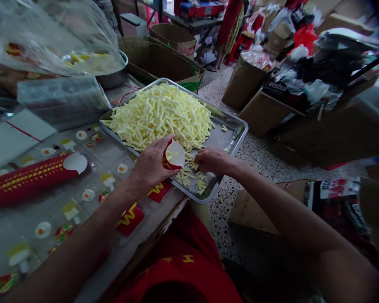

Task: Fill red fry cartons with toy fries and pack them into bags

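My left hand (151, 164) is wrapped round a red fry carton (175, 154) with a white inside, its mouth tilted towards me and a few pale pieces within. Close beside it, my right hand (212, 161) is closed low over the tray, fingertips curled among loose fries; what it grips is hidden. A metal tray (236, 128) holds a large heap of pale yellow French-fry-shaped sticks (161, 113). More loose sticks lie near its front corner. Two flat red cartons with a yellow mark (131, 219) lie on the table below my left hand.
A long stack of nested red cartons (28, 179) lies on the left of the plastic-covered table (94, 219). Behind are a clear plastic box (63, 99) and plastic bags. Cardboard boxes (164, 59) stand beyond the tray and on the right floor. Another person stands far back.
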`<state>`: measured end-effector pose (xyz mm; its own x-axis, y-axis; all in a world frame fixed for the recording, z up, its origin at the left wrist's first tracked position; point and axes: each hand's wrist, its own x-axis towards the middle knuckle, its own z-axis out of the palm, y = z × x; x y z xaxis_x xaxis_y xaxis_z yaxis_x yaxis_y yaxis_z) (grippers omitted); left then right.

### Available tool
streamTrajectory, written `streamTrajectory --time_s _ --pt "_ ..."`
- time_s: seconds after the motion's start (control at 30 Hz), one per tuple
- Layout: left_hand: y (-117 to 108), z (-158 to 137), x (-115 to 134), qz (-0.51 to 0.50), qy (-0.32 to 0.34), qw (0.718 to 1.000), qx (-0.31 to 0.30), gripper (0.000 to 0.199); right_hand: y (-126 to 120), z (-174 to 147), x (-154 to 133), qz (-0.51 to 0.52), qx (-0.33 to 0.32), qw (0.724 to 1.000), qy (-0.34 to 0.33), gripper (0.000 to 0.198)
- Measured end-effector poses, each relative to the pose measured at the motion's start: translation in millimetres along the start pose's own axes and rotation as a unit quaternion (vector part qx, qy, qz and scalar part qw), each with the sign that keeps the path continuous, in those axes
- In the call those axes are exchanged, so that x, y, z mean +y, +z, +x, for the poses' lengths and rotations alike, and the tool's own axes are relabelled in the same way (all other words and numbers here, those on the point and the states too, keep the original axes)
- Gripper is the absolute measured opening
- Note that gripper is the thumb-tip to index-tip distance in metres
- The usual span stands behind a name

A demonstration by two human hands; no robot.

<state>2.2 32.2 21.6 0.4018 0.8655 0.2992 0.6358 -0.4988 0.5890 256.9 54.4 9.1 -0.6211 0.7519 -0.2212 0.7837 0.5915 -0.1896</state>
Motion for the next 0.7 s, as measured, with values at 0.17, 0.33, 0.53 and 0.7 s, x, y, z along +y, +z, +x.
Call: streamTrajectory --time_s 0.17,0.33,0.53,0.7 --pt "-10 -4 2 0.058 -0.024 0.998 -0.016 0.089 8 -7 -2 0.088 0.065 0.993 0.054 0.018" --pt "-1 6 20 0.188 -0.065 0.976 -0.086 0.085 -3 -17 -8 0.259 0.181 0.943 0.110 0.020" --pt "33 35 29 0.109 -0.033 0.991 -0.074 0.060 -34 -1 -44 0.059 0.172 0.981 0.060 0.013" --pt "42 35 19 -0.026 -0.021 0.998 0.045 0.064 -54 6 -60 0.036 0.129 0.991 -0.011 0.018"
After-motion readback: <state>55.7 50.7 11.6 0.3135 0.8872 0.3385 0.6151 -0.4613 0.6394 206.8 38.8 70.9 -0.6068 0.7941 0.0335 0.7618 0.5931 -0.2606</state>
